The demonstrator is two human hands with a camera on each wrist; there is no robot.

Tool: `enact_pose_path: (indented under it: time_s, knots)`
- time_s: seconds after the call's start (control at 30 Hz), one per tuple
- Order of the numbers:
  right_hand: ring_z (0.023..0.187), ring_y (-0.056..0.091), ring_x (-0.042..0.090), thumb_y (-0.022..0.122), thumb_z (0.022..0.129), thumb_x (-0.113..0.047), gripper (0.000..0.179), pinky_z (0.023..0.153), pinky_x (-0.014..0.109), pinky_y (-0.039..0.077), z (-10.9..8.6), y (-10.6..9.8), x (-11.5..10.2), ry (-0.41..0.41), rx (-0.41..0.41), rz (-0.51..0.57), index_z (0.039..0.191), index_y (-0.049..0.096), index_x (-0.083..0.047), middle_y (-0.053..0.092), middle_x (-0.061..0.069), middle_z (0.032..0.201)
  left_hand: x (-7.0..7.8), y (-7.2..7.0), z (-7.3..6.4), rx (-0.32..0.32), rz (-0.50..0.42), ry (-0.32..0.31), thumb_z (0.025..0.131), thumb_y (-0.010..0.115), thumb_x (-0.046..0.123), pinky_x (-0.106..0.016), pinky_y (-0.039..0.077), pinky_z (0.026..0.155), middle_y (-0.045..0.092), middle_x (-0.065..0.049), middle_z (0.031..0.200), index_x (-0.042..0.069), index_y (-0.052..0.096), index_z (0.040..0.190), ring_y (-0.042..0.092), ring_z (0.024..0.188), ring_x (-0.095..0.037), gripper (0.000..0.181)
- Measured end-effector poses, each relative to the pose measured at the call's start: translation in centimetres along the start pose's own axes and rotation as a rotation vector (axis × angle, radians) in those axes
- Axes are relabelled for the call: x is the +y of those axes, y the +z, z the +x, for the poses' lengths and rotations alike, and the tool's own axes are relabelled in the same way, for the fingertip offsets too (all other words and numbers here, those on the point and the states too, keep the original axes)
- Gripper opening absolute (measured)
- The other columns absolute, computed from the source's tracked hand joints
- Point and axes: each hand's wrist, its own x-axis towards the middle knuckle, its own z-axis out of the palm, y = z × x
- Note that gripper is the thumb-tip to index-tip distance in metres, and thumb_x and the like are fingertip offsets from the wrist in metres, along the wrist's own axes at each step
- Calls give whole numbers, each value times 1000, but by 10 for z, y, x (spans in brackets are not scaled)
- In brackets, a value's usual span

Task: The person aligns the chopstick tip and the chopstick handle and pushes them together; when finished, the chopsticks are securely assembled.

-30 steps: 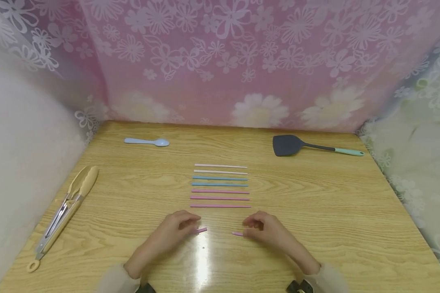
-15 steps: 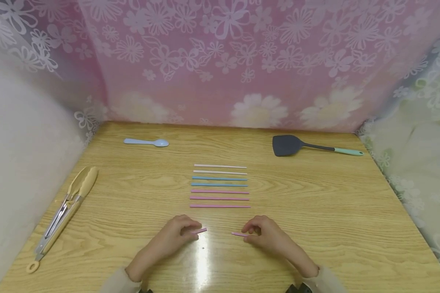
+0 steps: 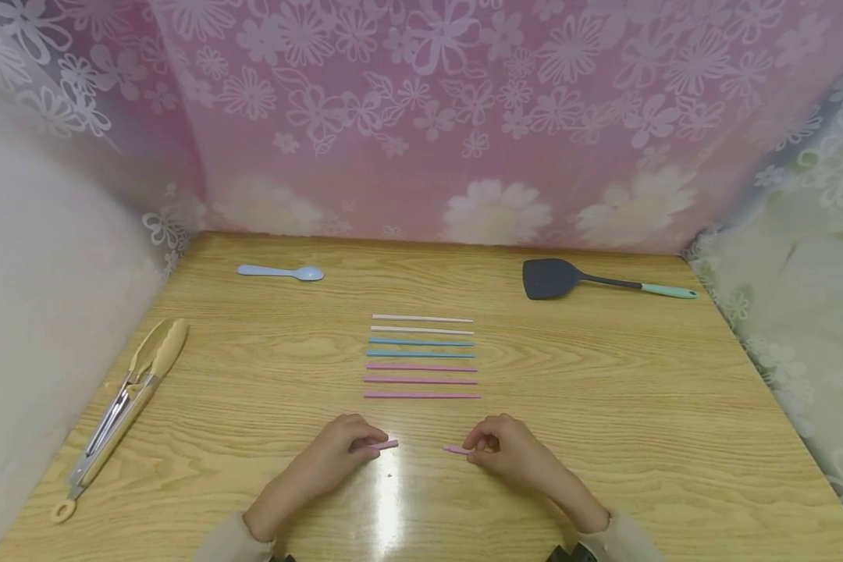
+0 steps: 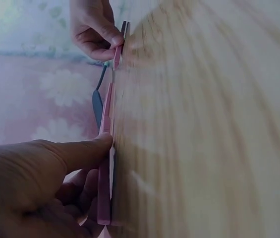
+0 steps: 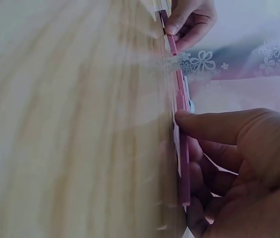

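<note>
In the head view my left hand point(image 3: 340, 453) is low on the table, left of centre, pinching a short pink stick point(image 3: 388, 444) between thumb and fingers. Facing it, my right hand point(image 3: 509, 446) pinches another short pink stick point(image 3: 455, 449). Both sticks lie almost flat near the tabletop, ends pointing at each other with a gap between. The left wrist view shows the left thumb on its pink stick point(image 4: 104, 193); the right wrist view shows the right thumb on its stick point(image 5: 184, 168). Beyond the hands lie several chopsticks in a row: pink point(image 3: 421, 381), blue point(image 3: 421, 354) and white point(image 3: 421, 330).
A light blue spoon point(image 3: 281, 272) lies at the back left. Toward the back right is a dark spatula point(image 3: 549, 279) with a green handle. Yellow-and-metal tongs point(image 3: 122, 410) rest along the left edge of the wooden table point(image 3: 639, 375). Flowered cloth point(image 3: 421, 117) hangs behind.
Both hands have moved down slightly, and their fingers have shifted on the short pink sticks. The left stick's tip sits a little lower. The row of chopsticks stays in place.
</note>
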Motion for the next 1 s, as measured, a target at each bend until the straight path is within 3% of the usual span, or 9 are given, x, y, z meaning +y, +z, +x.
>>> enact_pose_path:
  time_s: [0.17, 0.33, 0.57, 0.77, 1.0]
  knots:
    - [70, 47, 2, 70, 85, -11, 4, 62, 18, 44, 1, 3, -2, -16, 11, 38, 88, 70, -9, 57, -7, 77, 4, 1, 1, 21, -8, 23, 93, 61, 13, -27, 51, 81, 64, 2, 99, 5, 69, 109, 58, 93, -16, 20]
    - [76, 53, 3, 70, 86, -15, 6, 70, 20, 50, 4, 8, -8, -72, 54, 74, 91, 71, -11, 61, -7, 83, 7, 3, 3, 30, -50, 56, 94, 58, 11, -23, 52, 82, 61, 2, 100, 3, 68, 111, 59, 92, -13, 21]
    - [77, 58, 5, 72, 83, -7, 8, 76, 24, 55, 10, 13, -20, -170, 130, 109, 90, 71, -8, 63, -4, 82, 10, 6, 6, 58, -73, 133, 92, 60, 5, -22, 52, 81, 61, 0, 100, 2, 68, 109, 59, 91, -10, 19]
    - [75, 56, 3, 72, 82, -4, 8, 72, 22, 54, 13, 15, -22, -199, 130, 99, 89, 71, -7, 62, -4, 81, 12, 6, 8, 49, -83, 126, 93, 59, 7, -25, 52, 85, 66, 0, 104, 6, 68, 111, 61, 94, -11, 20]
    - [74, 53, 2, 72, 82, -5, 8, 66, 21, 52, 14, 15, -20, -177, 125, 102, 90, 71, -7, 60, -5, 80, 14, 6, 9, 29, -82, 107, 95, 57, 10, -30, 52, 89, 69, -3, 107, 6, 67, 112, 64, 100, -16, 20]
